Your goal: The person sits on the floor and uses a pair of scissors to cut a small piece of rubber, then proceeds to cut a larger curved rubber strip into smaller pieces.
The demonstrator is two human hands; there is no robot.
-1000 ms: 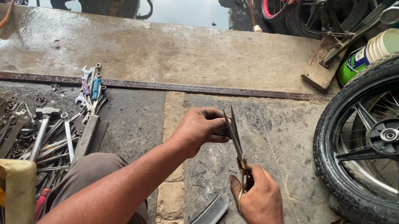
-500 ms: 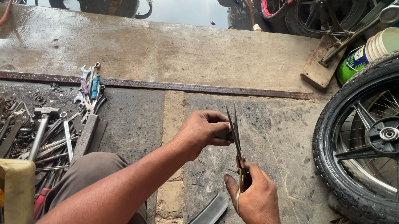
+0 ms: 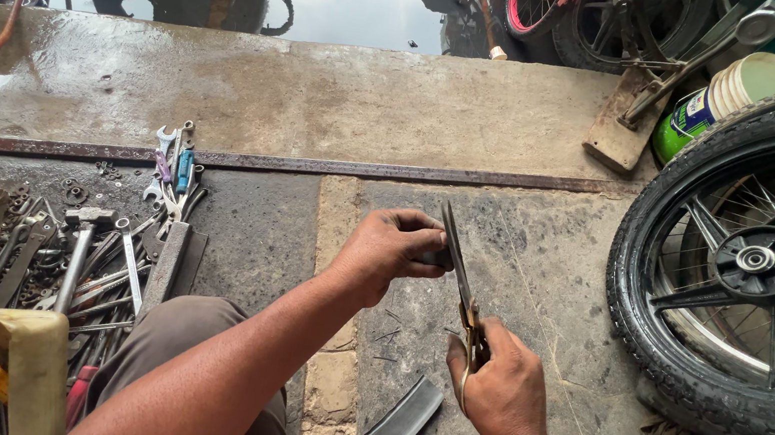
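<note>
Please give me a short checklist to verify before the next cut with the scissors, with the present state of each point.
1. Right hand grips the scissors handles: ok.
2. Left hand pinches a small dark piece beside the blades: ok, but what the piece is, cannot tell.
3. Left fingers away from the cutting edge: not ok, they are very close.
4. Blades open or closed: cannot tell.
5. Rubber strip on the floor apart from both hands: ok.
6. Motorcycle wheel away from the scissors: ok.
</note>
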